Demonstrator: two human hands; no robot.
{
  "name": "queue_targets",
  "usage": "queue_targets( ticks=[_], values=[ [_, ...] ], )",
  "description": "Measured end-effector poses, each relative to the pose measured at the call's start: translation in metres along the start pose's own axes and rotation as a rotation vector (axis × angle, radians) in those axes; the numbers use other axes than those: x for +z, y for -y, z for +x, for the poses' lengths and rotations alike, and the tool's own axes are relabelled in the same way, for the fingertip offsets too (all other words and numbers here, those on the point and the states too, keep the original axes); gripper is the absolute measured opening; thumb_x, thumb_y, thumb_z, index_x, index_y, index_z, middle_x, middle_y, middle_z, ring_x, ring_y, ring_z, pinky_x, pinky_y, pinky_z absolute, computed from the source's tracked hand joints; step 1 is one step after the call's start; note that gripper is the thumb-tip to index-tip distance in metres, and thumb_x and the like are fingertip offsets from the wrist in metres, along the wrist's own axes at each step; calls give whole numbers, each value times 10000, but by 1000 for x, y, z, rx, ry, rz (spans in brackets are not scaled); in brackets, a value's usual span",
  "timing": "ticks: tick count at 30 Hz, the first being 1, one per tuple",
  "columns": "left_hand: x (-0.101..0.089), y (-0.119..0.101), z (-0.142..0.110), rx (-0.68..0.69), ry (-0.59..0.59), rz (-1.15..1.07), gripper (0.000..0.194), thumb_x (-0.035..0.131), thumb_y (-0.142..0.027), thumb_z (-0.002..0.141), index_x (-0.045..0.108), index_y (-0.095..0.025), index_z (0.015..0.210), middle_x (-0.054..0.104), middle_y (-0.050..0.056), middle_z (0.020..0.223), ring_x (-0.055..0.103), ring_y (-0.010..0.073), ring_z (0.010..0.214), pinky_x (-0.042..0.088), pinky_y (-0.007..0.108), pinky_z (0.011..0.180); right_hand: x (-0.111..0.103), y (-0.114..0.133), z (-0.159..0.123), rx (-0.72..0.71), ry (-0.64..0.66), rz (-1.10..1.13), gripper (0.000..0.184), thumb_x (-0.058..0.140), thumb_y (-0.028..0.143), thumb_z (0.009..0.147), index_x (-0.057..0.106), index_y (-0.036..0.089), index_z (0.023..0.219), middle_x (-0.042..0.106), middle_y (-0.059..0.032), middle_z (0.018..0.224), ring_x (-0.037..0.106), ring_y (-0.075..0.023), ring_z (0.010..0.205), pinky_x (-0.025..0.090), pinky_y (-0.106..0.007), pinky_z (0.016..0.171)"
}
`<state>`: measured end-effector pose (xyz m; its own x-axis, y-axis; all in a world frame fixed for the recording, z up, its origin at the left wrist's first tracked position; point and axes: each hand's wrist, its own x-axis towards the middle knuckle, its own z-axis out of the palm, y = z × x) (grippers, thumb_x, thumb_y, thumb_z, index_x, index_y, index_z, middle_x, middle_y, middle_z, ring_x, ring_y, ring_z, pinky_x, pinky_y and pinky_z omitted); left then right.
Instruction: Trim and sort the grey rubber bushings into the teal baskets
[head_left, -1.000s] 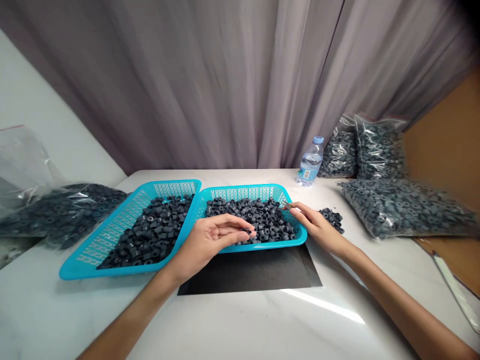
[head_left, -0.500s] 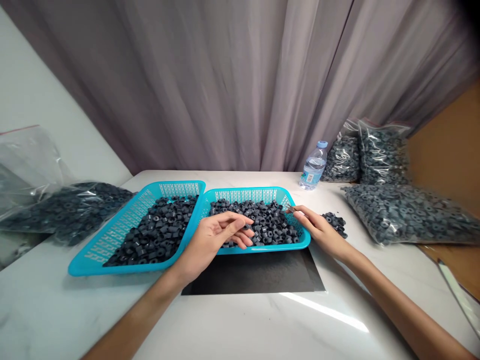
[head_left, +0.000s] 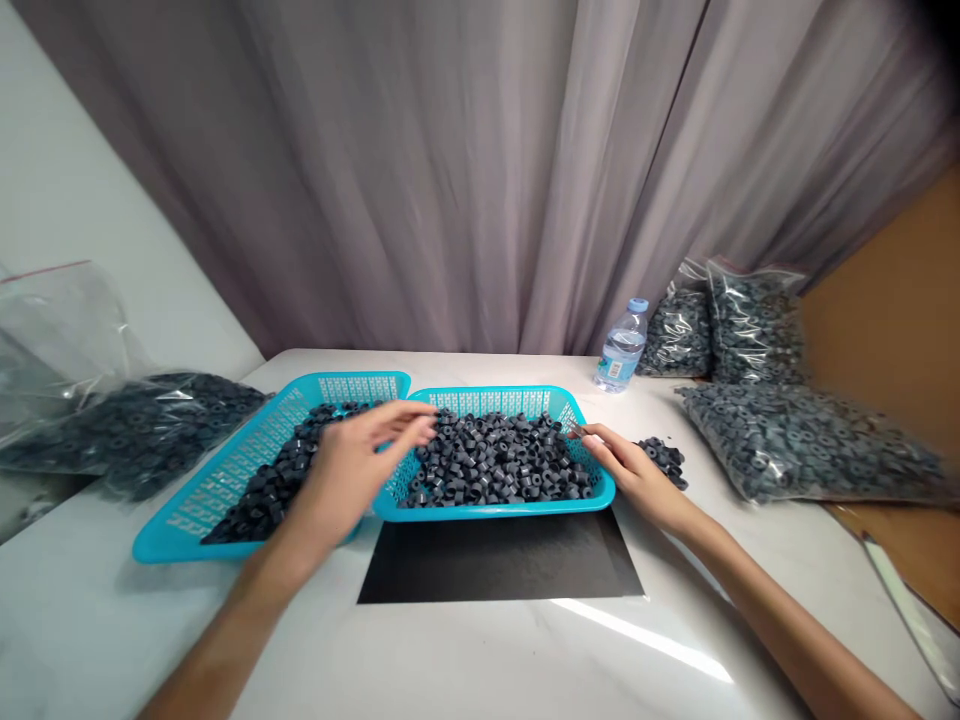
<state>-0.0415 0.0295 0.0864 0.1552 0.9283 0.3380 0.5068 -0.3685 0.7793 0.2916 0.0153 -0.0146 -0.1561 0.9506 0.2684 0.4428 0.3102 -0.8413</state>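
My left hand [head_left: 367, 455] hangs over the right side of the left blue basket [head_left: 169, 548], slightly blurred. Its thumb and fingers come together toward the right; what they hold, if anything, does not show. Small dark grey ring-shaped parts [head_left: 277, 475] partly fill this basket. My right hand [head_left: 630, 470] is closed at the right rim of the other blue basket [head_left: 495, 512]. Between its thumb and forefinger is a small thin metal tool [head_left: 577, 431], its kind too small to make out. Many similar grey parts [head_left: 502, 460] lie in that basket.
A black sheet [head_left: 499, 560] lies in front of the right basket. Loose parts [head_left: 661, 460] sit beyond my right hand. A water bottle [head_left: 622, 347] and filled plastic bags [head_left: 810, 445] stand or lie at right; another filled bag [head_left: 172, 425] lies at left.
My left hand has moved left, from over the right basket to the left basket's edge. My right hand stays at the rim with the metal tool. The view has shifted slightly.
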Motion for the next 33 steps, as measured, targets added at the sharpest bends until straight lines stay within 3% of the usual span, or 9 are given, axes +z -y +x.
queue_targets(
  ticks=[2, 6, 11, 14, 17, 21, 23, 26, 33],
  values=[
    [-25, 9, 10, -30, -116, 194, 274, 670, -453, 869, 729, -225, 1009, 795, 7, 986, 760, 223, 956, 558, 354, 994, -1, 0, 1, -3, 0, 6, 423, 409, 553, 1030, 625, 232, 1202, 681, -64, 1196, 589, -284, 1171, 403, -392, 1042],
    [-66, 37, 24, -149, -195, 595, 201, 586, -362, 914, 681, -199, 984, 769, 12, 965, 736, 257, 1014, 519, 397, 1023, -2, 0, 2, -17, 7, 6, 430, 403, 558, 1031, 631, 244, 1215, 678, -61, 1201, 594, -280, 1143, 399, -397, 1048],
    [-76, 48, 28, -146, -145, 698, 214, 589, -399, 913, 703, -228, 976, 761, 19, 1070, 679, 339, 1103, 468, 508, 1048, -3, 2, 2, -33, -9, 1, 421, 415, 553, 1030, 642, 243, 1202, 695, -49, 1135, 618, -267, 1057, 411, -397, 1035],
    [-53, 33, 31, -2, -127, 692, 257, 551, -408, 954, 689, -216, 1055, 712, 43, 1243, 615, 302, 1217, 414, 449, 1111, -2, 4, 2, -34, 0, 10, 418, 409, 548, 1035, 638, 242, 1203, 692, -52, 1162, 618, -264, 1088, 416, -390, 1033],
    [-10, 7, 36, 227, -61, 595, 286, 531, -427, 978, 704, -211, 1050, 727, 60, 1180, 639, 285, 1151, 442, 427, 1065, -3, 3, 3, -31, -3, 9, 417, 398, 548, 1039, 633, 238, 1187, 694, -49, 1132, 615, -265, 1113, 415, -390, 1044],
    [55, -21, 42, 531, 420, 584, 199, 588, -359, 979, 711, -245, 1085, 744, 25, 1129, 651, 249, 1115, 451, 411, 1028, -3, 0, 4, -35, -9, 0, 411, 402, 551, 1037, 629, 241, 1185, 699, -44, 1122, 616, -265, 1124, 425, -388, 1040],
    [78, -27, 44, 619, 518, 668, 191, 624, -291, 965, 701, -223, 1126, 726, 46, 1162, 637, 254, 1139, 435, 418, 1043, -3, 0, 4, -35, -7, -1, 411, 406, 554, 1035, 629, 246, 1190, 703, -42, 1132, 620, -265, 1123, 433, -385, 1032],
    [96, -26, 48, 650, 532, 727, 187, 673, -226, 929, 708, -181, 1107, 716, 84, 1146, 626, 282, 1133, 432, 433, 1032, -3, 1, 4, -43, -3, 5, 413, 402, 551, 1037, 626, 250, 1210, 705, -39, 1146, 628, -262, 1105, 446, -378, 1011],
    [109, -10, 48, 627, 499, 696, 104, 687, -255, 912, 709, -162, 953, 724, 95, 1000, 630, 309, 1054, 453, 450, 942, -4, 1, 4, -38, 2, 17, 420, 405, 546, 1037, 632, 246, 1224, 704, -40, 1117, 626, -262, 1086, 437, -399, 1031]
  ],
)
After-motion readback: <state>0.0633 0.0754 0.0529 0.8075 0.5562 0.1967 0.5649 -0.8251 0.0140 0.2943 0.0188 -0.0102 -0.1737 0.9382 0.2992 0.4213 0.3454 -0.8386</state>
